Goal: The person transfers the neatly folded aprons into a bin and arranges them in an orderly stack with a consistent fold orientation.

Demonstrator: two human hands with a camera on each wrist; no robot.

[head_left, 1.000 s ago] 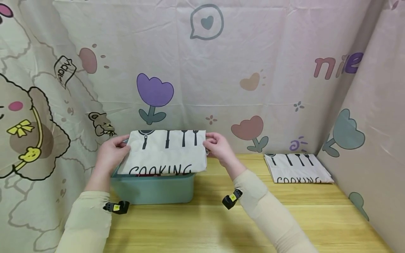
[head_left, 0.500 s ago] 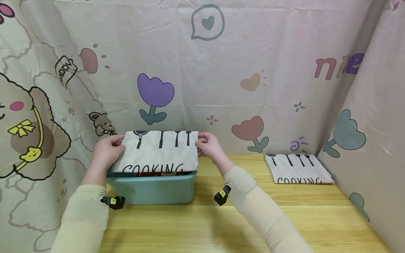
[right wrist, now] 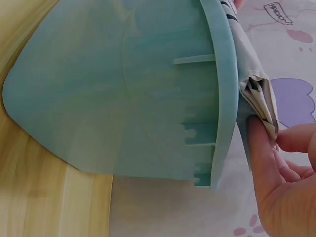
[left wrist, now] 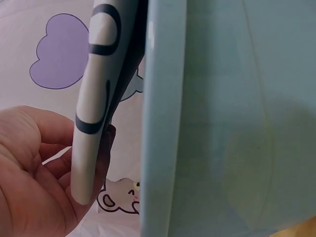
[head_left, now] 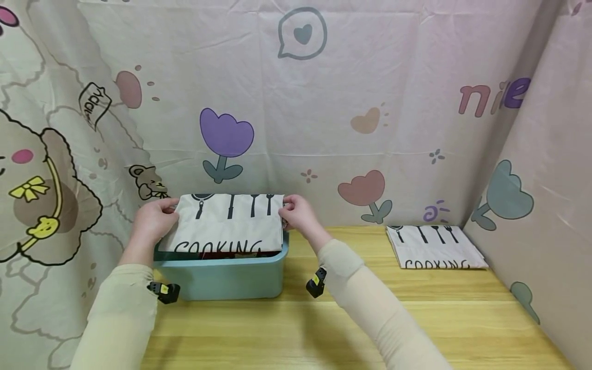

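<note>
- The left hand [head_left: 154, 221] pinched the left edge of a folded white cloth [head_left: 231, 230] printed with dark utensils and "COOKING".
- The right hand [head_left: 302, 218] gripped the opposite edge.
- The cloth lay over the mouth of a teal bin [head_left: 222, 280] — a strip of dark red [head_left: 272, 254] showed between its near edge and the rim.
- A second folded cloth [head_left: 435, 249], similarly printed, rested well apart, to the right, on the wooden table [head_left: 370, 298].
- Behind hung a pale curtain [head_left: 296, 103] — tulips, hearts, cartoon animals.
</note>
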